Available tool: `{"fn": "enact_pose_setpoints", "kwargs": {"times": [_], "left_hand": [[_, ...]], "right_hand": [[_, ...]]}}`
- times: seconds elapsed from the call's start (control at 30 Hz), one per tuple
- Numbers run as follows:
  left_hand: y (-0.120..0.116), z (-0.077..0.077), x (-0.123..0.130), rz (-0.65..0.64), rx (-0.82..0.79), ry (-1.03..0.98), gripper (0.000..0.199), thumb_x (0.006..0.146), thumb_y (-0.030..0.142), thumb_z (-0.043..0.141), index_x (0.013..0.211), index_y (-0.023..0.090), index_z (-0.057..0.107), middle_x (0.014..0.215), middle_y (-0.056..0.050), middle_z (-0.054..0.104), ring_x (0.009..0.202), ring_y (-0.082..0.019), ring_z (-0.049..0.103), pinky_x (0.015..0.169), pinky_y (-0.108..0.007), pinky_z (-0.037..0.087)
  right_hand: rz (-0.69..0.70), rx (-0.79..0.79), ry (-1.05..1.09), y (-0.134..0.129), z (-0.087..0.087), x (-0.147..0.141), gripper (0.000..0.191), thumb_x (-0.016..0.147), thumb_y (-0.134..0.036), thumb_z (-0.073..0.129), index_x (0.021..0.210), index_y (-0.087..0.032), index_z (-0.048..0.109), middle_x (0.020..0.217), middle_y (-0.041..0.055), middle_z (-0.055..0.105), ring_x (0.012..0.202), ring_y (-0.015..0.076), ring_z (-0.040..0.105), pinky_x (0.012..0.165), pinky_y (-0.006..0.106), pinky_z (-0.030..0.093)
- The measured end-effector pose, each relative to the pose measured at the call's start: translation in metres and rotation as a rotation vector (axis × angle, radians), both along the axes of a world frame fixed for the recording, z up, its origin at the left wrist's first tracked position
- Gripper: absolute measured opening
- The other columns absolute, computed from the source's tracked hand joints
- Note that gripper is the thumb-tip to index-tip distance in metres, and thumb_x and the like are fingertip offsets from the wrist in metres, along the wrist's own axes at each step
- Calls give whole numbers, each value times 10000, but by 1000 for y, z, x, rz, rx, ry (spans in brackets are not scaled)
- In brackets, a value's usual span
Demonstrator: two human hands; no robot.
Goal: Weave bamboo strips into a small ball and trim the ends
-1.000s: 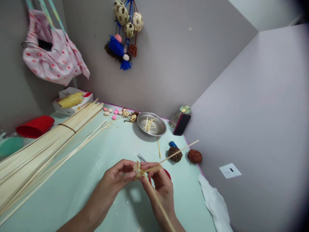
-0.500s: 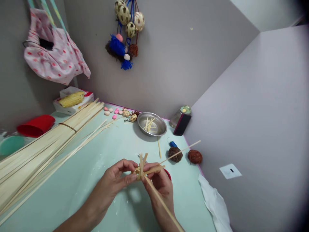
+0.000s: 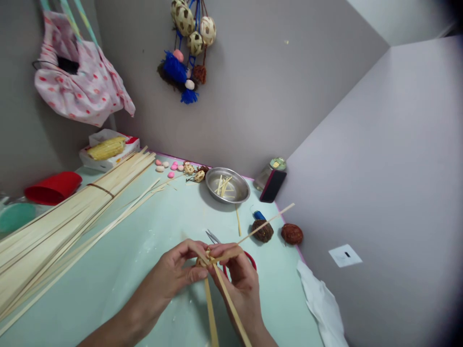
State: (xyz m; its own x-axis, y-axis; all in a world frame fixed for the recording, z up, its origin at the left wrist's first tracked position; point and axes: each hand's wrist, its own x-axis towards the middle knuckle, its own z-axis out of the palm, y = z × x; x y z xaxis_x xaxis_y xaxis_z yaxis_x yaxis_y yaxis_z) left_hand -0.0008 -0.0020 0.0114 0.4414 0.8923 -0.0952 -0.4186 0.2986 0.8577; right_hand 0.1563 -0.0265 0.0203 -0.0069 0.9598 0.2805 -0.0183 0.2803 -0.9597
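Observation:
Between my two hands is a small woven piece [image 3: 203, 260] of pale flat strips, like a little ball in the making. My left hand [image 3: 181, 266] pinches its left side between thumb and fingers. On the other side, my right hand [image 3: 237, 277] grips the weave and its strips with fingers curled. Two long strips [image 3: 227, 299] run down toward me, and another strip [image 3: 271, 221] sticks out to the upper right. Scissors with red handles [image 3: 252, 260] lie partly hidden behind my right hand, blades pointing up-left.
A metal bowl [image 3: 237, 193] holds short strips. Brown yarn [image 3: 263, 231], reddish yarn [image 3: 292, 234] and a phone [image 3: 273, 186] leaning on a jar are at right. A bundle of long strips [image 3: 72, 212] fills the left. Finished woven balls [image 3: 184, 21] hang on the wall.
The short strip ends that stood upright above the weave no longer show there. A second strip now hangs down toward me, and the fingers of both hands have come closer together.

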Motion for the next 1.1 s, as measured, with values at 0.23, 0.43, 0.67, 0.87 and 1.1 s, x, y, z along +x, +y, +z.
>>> {"fn": "enact_pose_setpoints", "kwargs": {"times": [0.23, 0.43, 0.67, 0.87, 1.1], "left_hand": [[-4, 5, 2, 16, -22, 39, 143, 860, 364, 682, 881, 236, 623, 976, 3, 641, 1035, -205, 591, 887, -300, 421], [-2, 9, 2, 82, -90, 34, 220, 832, 372, 717, 963, 233, 609, 1015, -24, 690, 1038, -225, 623, 899, -331, 444], [-1, 7, -5, 52, -167, -6, 389, 849, 380, 697, 1189, 220, 600, 1144, -66, 697, 1072, -237, 628, 970, -361, 422], [0, 14, -10, 40, -198, -57, 343, 836, 329, 720, 1152, 303, 587, 989, 8, 699, 935, -185, 646, 910, -327, 461], [9, 11, -23, 128, -120, 129, 466, 794, 330, 754, 1229, 310, 589, 1102, -1, 659, 1106, -224, 559, 1000, -342, 370]], "right_hand": [[-22, 99, -145, -2, -4, 0, 122, 863, -135, 685, 863, -221, 599, 983, 36, 633, 1023, 218, 640, 927, 418, 513], [-1, 216, -202, -1, 0, 2, 203, 851, -45, 652, 880, -239, 599, 1006, 29, 656, 1059, 220, 638, 940, 438, 515], [182, 176, -407, -1, 17, 15, 185, 826, -54, 663, 798, -226, 602, 1234, 42, 653, 1276, 250, 526, 1076, 454, 422], [191, 85, -549, 4, 28, 28, 123, 855, -132, 655, 787, -223, 608, 1282, 53, 630, 1269, 242, 520, 1043, 372, 432], [-15, -228, -1191, 7, 25, 62, 273, 844, -54, 486, 1018, -223, 611, 1047, 72, 646, 929, 233, 627, 783, 339, 487]]}}
